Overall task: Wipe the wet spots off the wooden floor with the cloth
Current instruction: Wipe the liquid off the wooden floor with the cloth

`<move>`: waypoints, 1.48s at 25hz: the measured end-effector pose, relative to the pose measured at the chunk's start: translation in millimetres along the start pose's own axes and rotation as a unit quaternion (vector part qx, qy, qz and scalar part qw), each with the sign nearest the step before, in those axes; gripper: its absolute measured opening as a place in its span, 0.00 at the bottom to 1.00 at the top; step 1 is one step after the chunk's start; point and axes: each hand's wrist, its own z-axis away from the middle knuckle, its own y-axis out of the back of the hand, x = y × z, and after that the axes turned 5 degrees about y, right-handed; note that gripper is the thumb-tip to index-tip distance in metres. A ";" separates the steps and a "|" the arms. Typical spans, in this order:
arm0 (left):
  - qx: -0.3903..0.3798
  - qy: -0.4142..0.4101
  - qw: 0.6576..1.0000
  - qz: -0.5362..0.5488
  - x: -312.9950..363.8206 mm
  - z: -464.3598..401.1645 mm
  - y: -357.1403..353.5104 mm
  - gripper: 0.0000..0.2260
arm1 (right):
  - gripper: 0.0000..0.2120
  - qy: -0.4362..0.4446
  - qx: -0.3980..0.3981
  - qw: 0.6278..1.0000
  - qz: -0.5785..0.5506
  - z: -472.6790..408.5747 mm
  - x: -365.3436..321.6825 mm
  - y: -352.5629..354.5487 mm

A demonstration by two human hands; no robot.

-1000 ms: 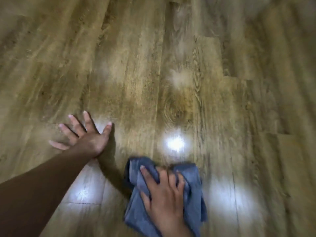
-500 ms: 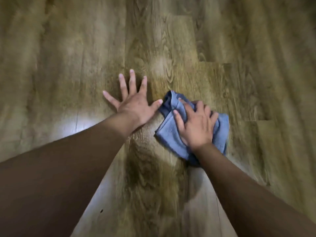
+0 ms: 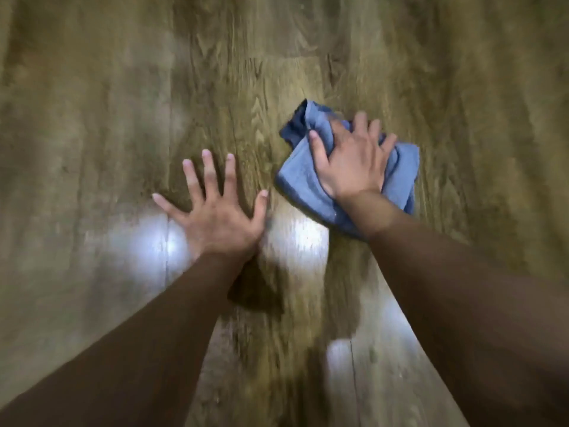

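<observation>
Wooden floor point(image 3: 92, 103) fills the whole view, brown planks w/ grain running away from the camera, img a bit motion-blurred. At left-center, left hand point(image 3: 215, 211) lies flat on the floor, palm down, fingers point(image 3: 209, 167) spread wide and straight, thumb pointing right toward the cloth; it holds nothing. Left forearm comes in from the bottom-left corner. Bright glare patch point(image 3: 144, 241) on the floor just left of the left wrist, across a plank seam; a 2nd bright patch point(image 3: 295, 238) sits btwn the two wrists, just below the cloth's near edge. Can't tell if these are wet spots or just light reflection. Dark shadow under the left wrist. Right of center, blue cloth point(image 3: 295, 177) lies bunched on the floor, folded in layers, w/ a darker fold sticking up at its far-left corner. Left thumb tip is near the cloth's left edge but apart from it. Right hand point(image 3: 354, 161) is on top of the cloth, palm down, pressing it to the floor; fingers slightly curled into the fabric, thumb out to the left on the cloth. Fingertips reach the cloth's far edge. Right forearm runs in from the bottom-right corner. Another small glare patch point(image 3: 338, 352) low in the view btwn the forearms, next to a plank seam.
</observation>
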 end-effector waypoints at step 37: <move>-0.002 -0.293 0.942 0.166 247.1 76.2 -30.7 0.24 | 0.24 -0.115 -0.051 0.992 0.026 126.5 270.0 67.4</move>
